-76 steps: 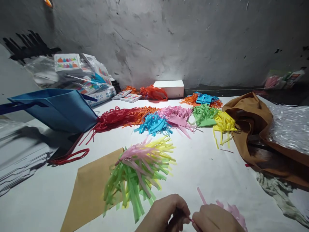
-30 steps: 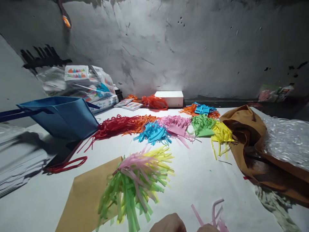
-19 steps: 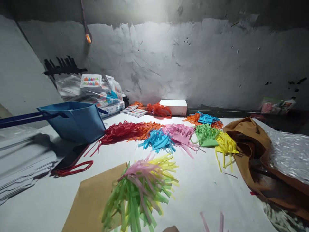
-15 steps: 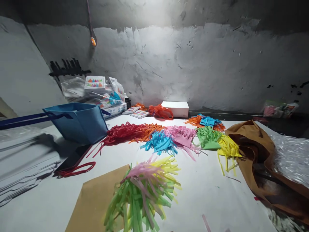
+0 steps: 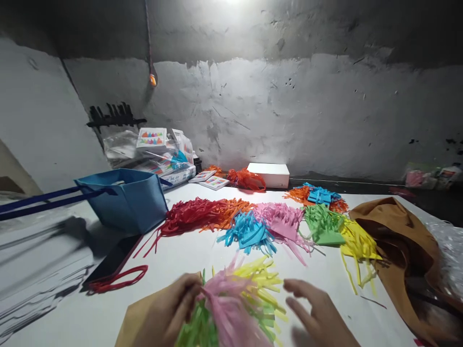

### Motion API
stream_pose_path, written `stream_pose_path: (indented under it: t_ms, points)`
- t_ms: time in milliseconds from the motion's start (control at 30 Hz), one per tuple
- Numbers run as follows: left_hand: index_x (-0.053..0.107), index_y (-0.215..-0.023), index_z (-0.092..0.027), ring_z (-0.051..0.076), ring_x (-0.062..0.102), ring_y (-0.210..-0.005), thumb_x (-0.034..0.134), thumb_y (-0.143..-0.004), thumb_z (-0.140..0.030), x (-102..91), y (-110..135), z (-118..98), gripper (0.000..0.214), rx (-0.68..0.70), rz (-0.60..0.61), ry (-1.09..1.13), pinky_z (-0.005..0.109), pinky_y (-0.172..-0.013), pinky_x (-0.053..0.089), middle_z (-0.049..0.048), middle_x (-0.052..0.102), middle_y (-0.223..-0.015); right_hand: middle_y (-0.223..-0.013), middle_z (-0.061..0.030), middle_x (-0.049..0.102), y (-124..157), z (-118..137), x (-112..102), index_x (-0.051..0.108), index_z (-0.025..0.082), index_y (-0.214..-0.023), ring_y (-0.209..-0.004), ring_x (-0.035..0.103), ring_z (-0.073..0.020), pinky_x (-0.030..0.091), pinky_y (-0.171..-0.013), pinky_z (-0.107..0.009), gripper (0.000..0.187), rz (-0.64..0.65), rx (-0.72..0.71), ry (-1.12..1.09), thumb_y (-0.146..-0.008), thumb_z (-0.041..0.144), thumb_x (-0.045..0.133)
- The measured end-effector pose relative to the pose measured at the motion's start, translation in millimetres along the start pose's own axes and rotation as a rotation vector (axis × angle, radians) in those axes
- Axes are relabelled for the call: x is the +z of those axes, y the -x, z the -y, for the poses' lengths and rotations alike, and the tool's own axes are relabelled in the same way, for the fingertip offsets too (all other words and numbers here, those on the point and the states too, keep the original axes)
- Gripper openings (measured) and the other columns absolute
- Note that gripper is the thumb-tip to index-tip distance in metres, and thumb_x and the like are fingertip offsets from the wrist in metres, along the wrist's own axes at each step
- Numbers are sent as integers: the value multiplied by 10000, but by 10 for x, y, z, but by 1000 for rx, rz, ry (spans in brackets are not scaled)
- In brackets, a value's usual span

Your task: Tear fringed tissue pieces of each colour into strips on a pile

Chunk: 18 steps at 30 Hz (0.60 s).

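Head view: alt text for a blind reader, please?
The left hand touches a pile of pink, yellow and green paper strips on a white table; the right hand hovers open beside it. More coloured strips lie behind.

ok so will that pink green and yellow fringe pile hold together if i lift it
Probably floppy: the fringe pile is thin cut paper strips that splay every way. Likely very light, so a push may scatter it. The colours lie stacked with no binding in view, so layers could slide apart.
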State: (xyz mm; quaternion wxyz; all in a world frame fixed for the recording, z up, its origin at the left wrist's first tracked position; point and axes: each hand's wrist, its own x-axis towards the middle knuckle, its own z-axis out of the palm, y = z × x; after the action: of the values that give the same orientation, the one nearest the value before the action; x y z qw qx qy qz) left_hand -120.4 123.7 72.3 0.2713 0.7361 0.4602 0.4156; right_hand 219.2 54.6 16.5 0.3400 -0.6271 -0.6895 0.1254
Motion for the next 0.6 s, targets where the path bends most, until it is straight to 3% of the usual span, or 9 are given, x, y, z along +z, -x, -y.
stream_pose_path:
  t_ms: [67,133,233,333,433,533,600]
  points:
    - [691,-1052,-251,190,671,-636,499,-954,-508,-270,-309,207,335,46,-66,-196,268,-591,566,25,716,-836,-1223,-111,710,-472,-265,18,660,180,-1251,-1095,686,-228,557,-953,-369,317,10,65,49,-1008,340,534]
    - [687,-1162,-247,256,723,-905,495,-943,-502,-411,-531,317,388,106,-133,-346,338,-776,603,78,738,-1056,-1283,-121,672,-935,-481,81,634,154,-1267,-1188,637,-248,503,-1033,-444,307,12,84,117,-981,259,596]
    - [673,-1211,-236,286,689,-1091,492,-962,-479,-348,-738,263,392,169,-70,-419,393,-930,576,109,707,-1190,-1405,-102,568,-1515,-683,250,594,192,-1304,-1282,552,-281,445,-1072,-546,369,7,83,226,-962,313,658]
    - [687,-1156,-229,262,677,-1096,485,-999,-380,-47,-974,91,296,256,190,-457,375,-948,564,109,698,-1170,-1405,-100,552,-1885,-787,396,589,198,-1301,-1250,564,-279,471,-1041,-537,375,18,46,309,-963,345,657]
    - [684,-1129,-204,232,666,-1069,534,-986,-236,372,-1326,55,210,353,408,-532,344,-926,557,110,688,-1151,-1308,-87,612,-2052,-848,406,616,184,-1243,-1154,620,-248,514,-986,-496,321,35,-12,356,-969,347,650]
    - [692,-1088,-186,242,659,-1052,715,-891,-247,829,-1671,245,208,406,492,-569,366,-916,556,108,687,-1150,-1287,-83,623,-2067,-832,316,625,185,-1223,-1149,622,-243,509,-994,-497,296,-6,-71,378,-971,338,647]
    - [688,-1056,-164,251,659,-1032,744,-884,-299,1105,-1822,442,226,434,532,-601,422,-899,560,94,689,-1122,-1276,-80,630,-2014,-751,279,630,185,-1212,-1167,614,-244,498,-1011,-503,266,-43,-123,369,-980,314,635]
